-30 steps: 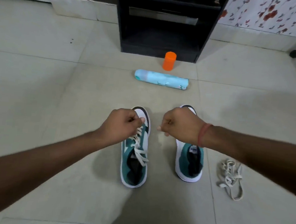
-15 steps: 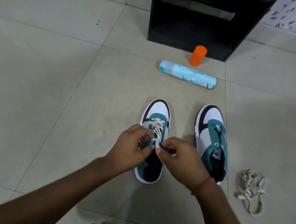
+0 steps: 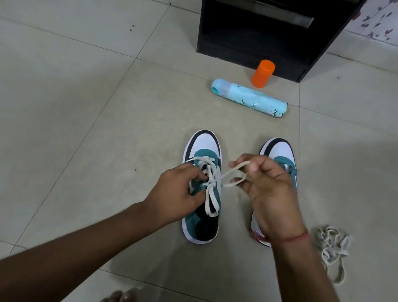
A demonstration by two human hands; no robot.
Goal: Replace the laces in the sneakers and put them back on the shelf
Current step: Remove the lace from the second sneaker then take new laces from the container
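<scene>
Two teal, white and black sneakers stand side by side on the tiled floor. The left sneaker (image 3: 200, 224) carries a cream lace (image 3: 211, 184) through its eyelets, with one flat end lying over the tongue. My left hand (image 3: 179, 187) pinches the lace at the eyelets. My right hand (image 3: 264, 190) holds a loop of the same lace, pulled out to the right of the shoe. The right sneaker (image 3: 279, 151) is mostly hidden behind that hand. A loose lace (image 3: 332, 247) lies bunched on the floor to the right.
A black shelf unit (image 3: 260, 35) stands at the back. In front of it stands an orange cap (image 3: 262, 73), and a light blue spray can (image 3: 248, 98) lies on its side. Toes of a foot (image 3: 118, 298) show at the bottom edge.
My right hand has drawn away from the left hand to the right, pulling out a loop of lace. The left hand stays at the eyelets. The camera has shifted slightly.
</scene>
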